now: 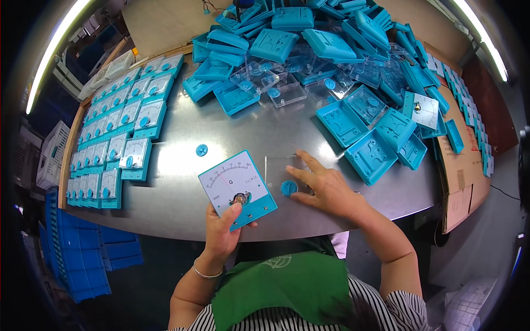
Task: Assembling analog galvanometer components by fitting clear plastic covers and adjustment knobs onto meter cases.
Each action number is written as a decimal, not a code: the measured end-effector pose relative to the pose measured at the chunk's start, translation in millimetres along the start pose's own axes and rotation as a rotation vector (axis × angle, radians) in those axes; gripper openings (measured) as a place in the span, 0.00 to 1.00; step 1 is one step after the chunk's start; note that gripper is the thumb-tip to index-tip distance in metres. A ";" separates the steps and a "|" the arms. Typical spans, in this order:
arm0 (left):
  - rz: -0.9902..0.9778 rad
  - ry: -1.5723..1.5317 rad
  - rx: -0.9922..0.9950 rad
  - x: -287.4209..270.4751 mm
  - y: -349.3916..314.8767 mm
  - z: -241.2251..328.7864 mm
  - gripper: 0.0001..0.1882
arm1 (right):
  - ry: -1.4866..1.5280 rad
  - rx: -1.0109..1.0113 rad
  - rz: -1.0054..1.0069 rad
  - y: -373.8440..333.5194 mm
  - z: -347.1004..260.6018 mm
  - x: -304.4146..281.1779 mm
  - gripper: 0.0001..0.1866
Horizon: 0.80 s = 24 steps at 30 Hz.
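Note:
My left hand (pixel 222 229) grips an analog panel meter (pixel 234 187) with a white dial face and a teal base, the thumb on its lower front near the round metal movement. The meter is held tilted, without a clear cover over its dial. My right hand (pixel 331 190) rests with fingers spread over the right part of a clear plastic cover (pixel 274 168) lying on the table. A round teal knob (pixel 289 188) sits at that cover's lower part, beside my right thumb. Another loose teal knob (pixel 202 150) lies on the table to the left of the meter.
Rows of covered meters (pixel 135 153) stand at the left. A large heap of teal bases (pixel 274 45) and clear covers fills the back, spreading right to open teal cases (pixel 371 157). More meters (pixel 472 110) line the cardboard (pixel 461 187) at right. Blue bins (pixel 83 259) stand below left.

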<state>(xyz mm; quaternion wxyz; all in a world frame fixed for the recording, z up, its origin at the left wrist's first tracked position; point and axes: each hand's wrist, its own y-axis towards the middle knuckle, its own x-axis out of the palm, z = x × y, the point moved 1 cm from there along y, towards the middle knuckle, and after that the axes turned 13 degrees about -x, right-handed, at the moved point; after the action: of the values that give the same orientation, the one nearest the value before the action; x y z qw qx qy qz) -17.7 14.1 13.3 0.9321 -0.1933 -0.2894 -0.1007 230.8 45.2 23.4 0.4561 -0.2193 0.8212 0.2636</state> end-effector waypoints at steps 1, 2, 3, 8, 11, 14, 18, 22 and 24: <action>0.004 0.004 -0.010 -1.7 -0.7 -0.2 0.17 | -0.018 -0.010 -0.008 -0.4 0.5 0.3 0.30; 0.006 -0.001 -0.010 -3.8 -0.5 0.2 0.17 | -0.018 -0.011 -0.013 0.6 0.4 -0.7 0.30; 0.010 -0.001 -0.010 -5.9 -0.1 0.5 0.17 | -0.010 -0.010 -0.032 1.9 -0.3 -2.5 0.30; 0.017 -0.023 -0.051 -15.1 2.9 0.8 0.17 | 0.014 -0.025 -0.027 3.4 1.3 -0.5 0.30; -0.029 -0.014 -0.075 -15.8 2.7 1.3 0.18 | -0.001 -0.059 0.057 3.0 1.0 -0.7 0.30; -0.029 0.016 -0.097 -15.5 1.1 2.6 0.19 | 0.001 -0.053 0.197 -1.3 0.3 -12.6 0.29; -0.143 -0.177 -0.318 -9.7 -3.5 -2.0 0.26 | 0.258 0.074 0.250 4.7 -24.6 -43.0 0.27; -0.298 -0.318 -0.513 12.4 0.1 -14.2 0.28 | 0.395 0.029 0.150 9.9 -34.3 -34.8 0.27; -0.334 -0.344 -0.536 16.8 0.3 -17.6 0.28 | 0.381 -0.016 0.130 10.0 -31.7 -32.4 0.26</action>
<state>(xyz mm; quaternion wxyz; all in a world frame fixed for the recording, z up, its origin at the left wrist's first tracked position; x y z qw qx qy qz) 4.8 5.8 9.6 0.7567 -0.3949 -0.4331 -0.2898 220.5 36.7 67.8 0.2727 -0.2154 0.9031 0.2524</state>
